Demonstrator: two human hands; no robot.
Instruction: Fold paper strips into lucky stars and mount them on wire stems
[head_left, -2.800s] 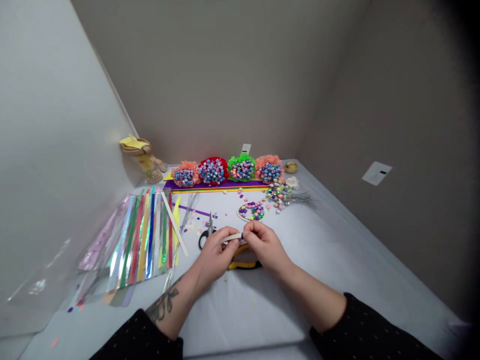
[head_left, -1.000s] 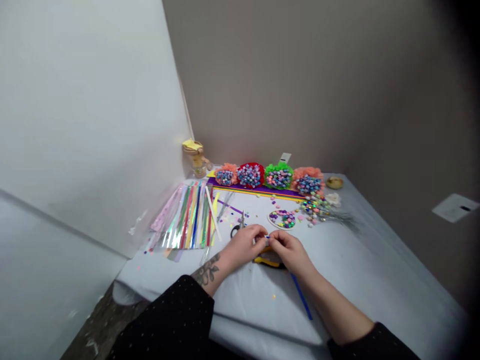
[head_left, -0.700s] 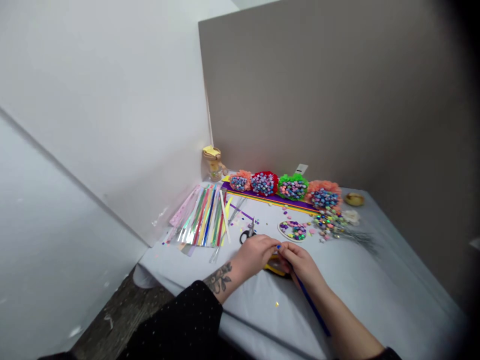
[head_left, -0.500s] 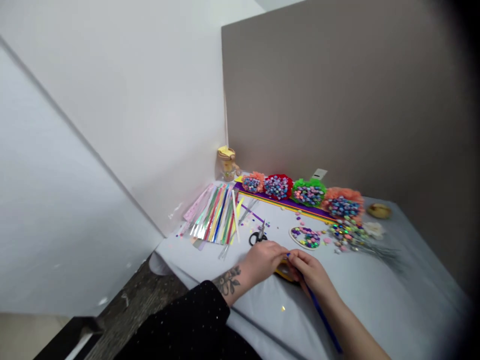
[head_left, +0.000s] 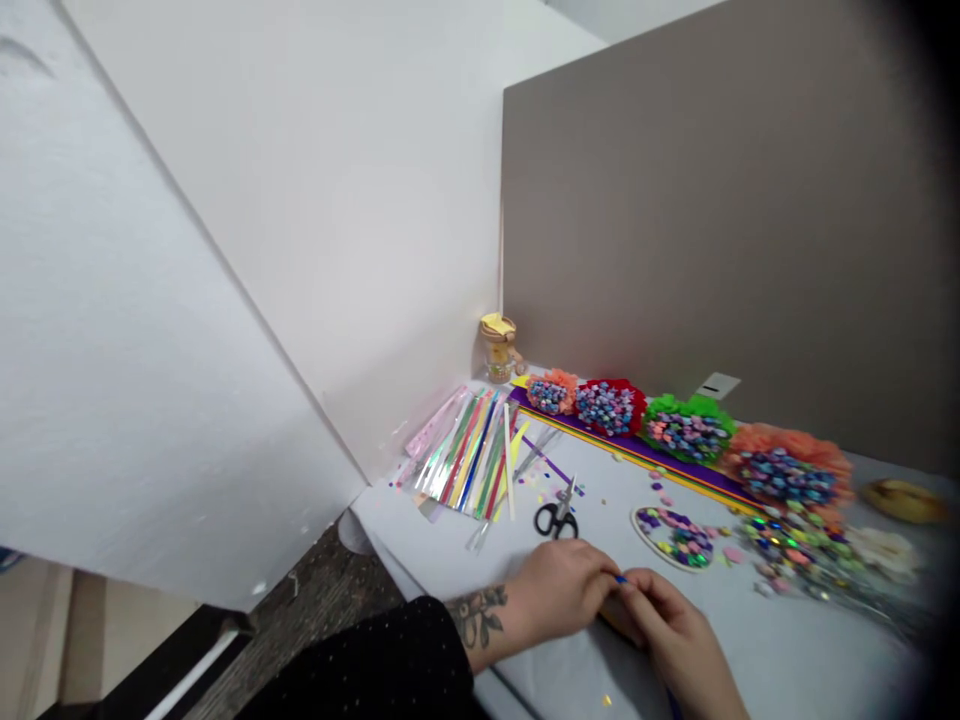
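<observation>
My left hand (head_left: 561,600) and my right hand (head_left: 671,632) meet low in the view over the white table (head_left: 810,660). The fingertips of both pinch a small blue paper strip (head_left: 620,579) between them. Black-handled scissors (head_left: 556,515) lie just beyond my left hand. A small round plate (head_left: 643,515) with several folded paper stars sits past my right hand.
A fan of shiny coloured strips (head_left: 471,455) lies at the table's left. Several crepe-paper bouquets, the red one (head_left: 609,405) among them, line the brown back panel (head_left: 720,230). A small jar (head_left: 499,348) stands in the corner. Loose stars (head_left: 787,550) scatter at right. Dark floor (head_left: 300,620) shows at left.
The view has swung left and up, so the table and hands slid to the lower right. Both hands stay together, now pinching a blue strip instead of the white one seen earliest.
</observation>
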